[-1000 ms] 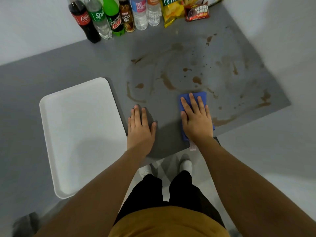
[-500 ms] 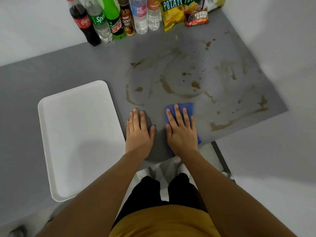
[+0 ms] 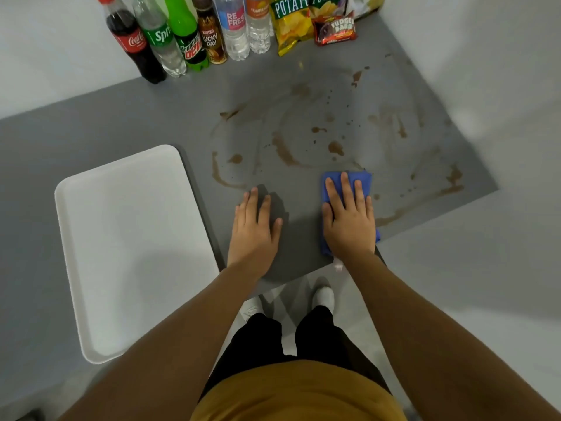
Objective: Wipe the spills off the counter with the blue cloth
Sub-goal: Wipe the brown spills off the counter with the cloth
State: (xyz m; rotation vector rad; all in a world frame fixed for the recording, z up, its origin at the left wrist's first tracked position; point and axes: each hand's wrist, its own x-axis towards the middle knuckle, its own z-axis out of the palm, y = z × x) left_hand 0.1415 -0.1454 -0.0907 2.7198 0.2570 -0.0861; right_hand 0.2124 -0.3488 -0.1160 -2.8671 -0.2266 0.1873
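1. Our right hand (image 3: 349, 221) lies flat, fingers straight and slightly spread, pressing down on the blue cloth (image 3: 362, 180).
2. The cloth sits under that palm on the grey counter (image 3: 151, 117); its far edge shows past our fingertips, and a corner pokes out on the little-finger side near the counter's front edge.
3. Our left hand (image 3: 253, 232) is flat on bare counter beside the right, fingers straight, holding nothing, clear of the cloth.
4. Brown spills (image 3: 282, 151) spread beyond both hands; a streak (image 3: 394, 215) runs just right of the cloth, more blotches (image 3: 453, 180) farther right.
5. White tray (image 3: 91, 238) lies left of our left hand, nothing in it.
6. Far past our fingertips stands a row of bottles: cola (image 3: 133, 41), Sprite (image 3: 161, 38), Mountain Dew (image 3: 188, 41), Lucky Day (image 3: 211, 34), two clear water bottles (image 3: 246, 25).
7. Right of them: potato chip bags (image 3: 291, 22) and a Fudgee Barr pack (image 3: 335, 30).
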